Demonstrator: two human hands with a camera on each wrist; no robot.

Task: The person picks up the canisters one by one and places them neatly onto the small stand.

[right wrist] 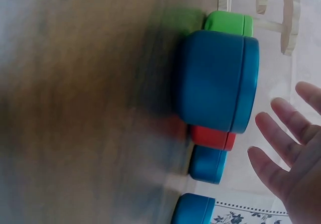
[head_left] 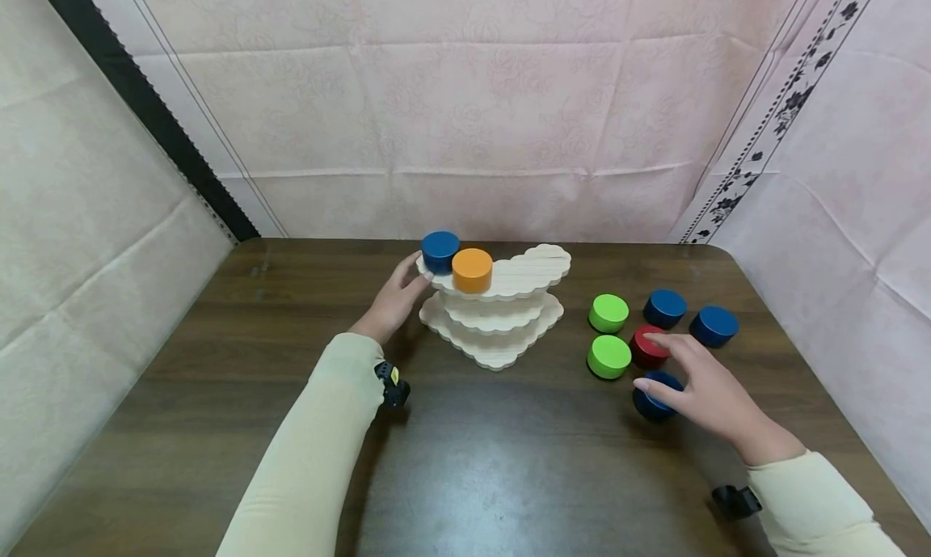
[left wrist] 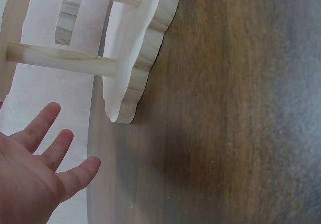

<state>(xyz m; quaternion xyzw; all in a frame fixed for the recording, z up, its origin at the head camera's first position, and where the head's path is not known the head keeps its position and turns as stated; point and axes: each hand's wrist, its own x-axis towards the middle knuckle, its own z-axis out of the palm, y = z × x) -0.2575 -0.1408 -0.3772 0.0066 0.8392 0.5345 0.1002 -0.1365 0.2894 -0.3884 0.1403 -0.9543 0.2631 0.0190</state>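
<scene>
My left hand (head_left: 396,300) is at the left end of a pale wooden three-tier stand (head_left: 502,343) with scalloped edges. Its thumb and forefinger come right to the top tier, beside a blue round tin (head_left: 440,252); an orange tin (head_left: 473,271) stands next to that one. In the left wrist view, three fingers (left wrist: 80,178) stretch out spread below the stand's peg. My right hand (head_left: 701,383) hovers over the nearest blue tin (head_left: 655,397), thumb and fingers spread apart. Its fingertips overlap a red tin (head_left: 646,348) in the head view, while the right wrist view shows them beyond the blue tin's lid (right wrist: 246,86).
Two light green tins (head_left: 608,356) stand left of the red one. Two more blue tins (head_left: 714,326) are behind it, to the right. A brown wooden table (head_left: 465,460) carries everything. Pale patterned cloth (head_left: 480,112) hangs behind it and at both sides.
</scene>
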